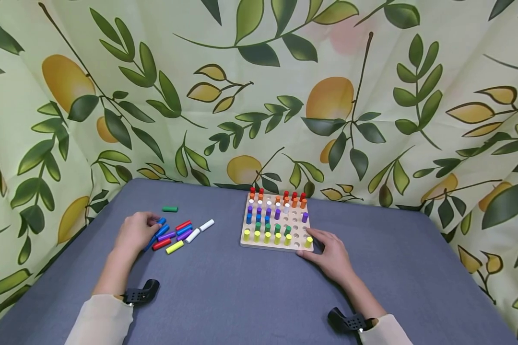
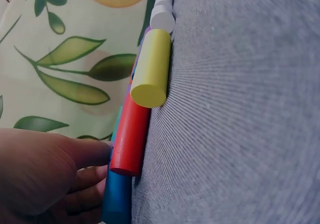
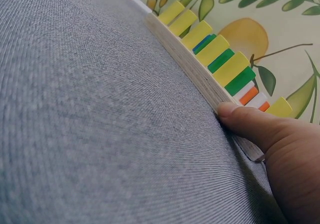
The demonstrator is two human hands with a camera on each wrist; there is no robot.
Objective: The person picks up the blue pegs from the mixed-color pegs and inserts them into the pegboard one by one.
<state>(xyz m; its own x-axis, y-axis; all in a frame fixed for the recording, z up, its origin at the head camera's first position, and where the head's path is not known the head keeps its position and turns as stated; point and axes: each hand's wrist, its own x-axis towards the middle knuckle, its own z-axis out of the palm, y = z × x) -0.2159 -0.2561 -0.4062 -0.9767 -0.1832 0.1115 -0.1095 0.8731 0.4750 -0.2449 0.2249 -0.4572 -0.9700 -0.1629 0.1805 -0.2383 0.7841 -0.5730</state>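
My left hand (image 1: 135,234) is at the loose pegs on the left, its fingertips pinching a blue peg (image 1: 161,221). In the left wrist view the thumb and fingers are partly behind a red peg (image 2: 131,136), so the pinch itself is hidden. A darker blue peg (image 2: 117,199) lies close by those fingers. My right hand (image 1: 331,254) holds the near right corner of a wooden pegboard (image 1: 265,246), thumb on the front edge and fingers at the right side. Rows of red, orange, white, purple, blue, green and yellow pegs stand in the board; some holes on its right part are bare.
Around the left hand lie loose pegs: a green peg (image 1: 170,209) farther back, a yellow peg (image 1: 174,247) in front, a white peg (image 1: 206,225) to the right, plus several others. A grey cloth (image 1: 224,297) covers the table. Behind hangs a leaf-patterned curtain (image 1: 267,134).
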